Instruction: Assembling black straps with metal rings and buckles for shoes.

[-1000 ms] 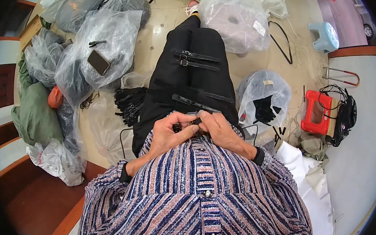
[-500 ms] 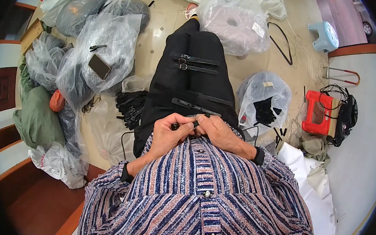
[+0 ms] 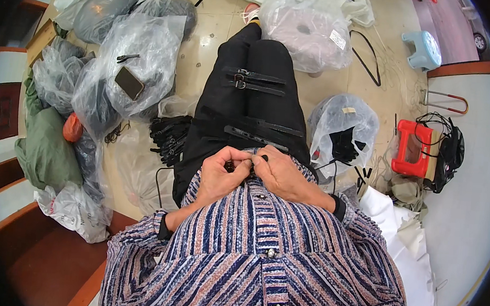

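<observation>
R hand (image 3: 289, 176) has shifted a touch vs half a sec ago; a dark end of the black piece (image 3: 265, 158) now pokes up by the R thumb, while L hand (image 3: 220, 177) sits in abt the same spot; suggests a small regrip, w/ the fingertip work prob still under way; both hands are closed in a pinch on the piece, btwn them at the waist end of the trousers (image 3: 251, 107); exact finger contact is hidden

Piece's long axis: most of it is covered, but the bits showing by each hand hint it runs roughly side to side across the trousers; can't tell which end is which; the two buckle straps (image 3: 264, 89) on top of the trousers lie crosswise too, buckles toward the L edge, plain ends toward the R; the bundle (image 3: 168, 138) is just L of the trousers, the plastic bag (image 3: 328, 119) just R of them
</observation>
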A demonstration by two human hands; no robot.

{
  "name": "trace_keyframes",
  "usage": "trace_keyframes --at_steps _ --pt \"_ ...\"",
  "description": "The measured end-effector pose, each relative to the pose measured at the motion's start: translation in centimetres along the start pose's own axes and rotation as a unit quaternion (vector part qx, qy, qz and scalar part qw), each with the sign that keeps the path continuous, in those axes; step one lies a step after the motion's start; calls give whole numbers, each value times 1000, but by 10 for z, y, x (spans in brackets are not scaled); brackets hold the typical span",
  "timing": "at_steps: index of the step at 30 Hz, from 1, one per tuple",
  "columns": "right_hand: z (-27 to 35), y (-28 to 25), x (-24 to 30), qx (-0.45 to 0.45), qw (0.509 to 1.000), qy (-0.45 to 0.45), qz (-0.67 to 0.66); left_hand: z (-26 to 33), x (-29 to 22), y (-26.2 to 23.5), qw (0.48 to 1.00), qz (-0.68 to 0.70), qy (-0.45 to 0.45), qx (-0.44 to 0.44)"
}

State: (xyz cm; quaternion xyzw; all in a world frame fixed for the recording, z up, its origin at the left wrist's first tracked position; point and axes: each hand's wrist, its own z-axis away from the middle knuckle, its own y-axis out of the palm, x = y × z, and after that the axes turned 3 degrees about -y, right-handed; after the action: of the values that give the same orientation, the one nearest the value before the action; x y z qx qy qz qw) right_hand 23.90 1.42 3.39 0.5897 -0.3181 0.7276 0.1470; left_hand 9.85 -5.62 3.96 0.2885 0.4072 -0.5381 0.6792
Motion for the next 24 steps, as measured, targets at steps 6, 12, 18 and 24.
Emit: trace_keyframes --at_steps 6,12,18,24 --pt "4 5 1 -16 965 -146 217 6 -5 0 994 -100 44 -5" --pt "10 7 -2 -15 946 -173 274 8 1 1 987 -126 95 28" --pt "7 -15 8 90 954 -163 233 8 4 -4 986 -106 115 59" --pt "-3 -35 -6 60 997 -52 -18 4 4 -8 993 57 14 105"
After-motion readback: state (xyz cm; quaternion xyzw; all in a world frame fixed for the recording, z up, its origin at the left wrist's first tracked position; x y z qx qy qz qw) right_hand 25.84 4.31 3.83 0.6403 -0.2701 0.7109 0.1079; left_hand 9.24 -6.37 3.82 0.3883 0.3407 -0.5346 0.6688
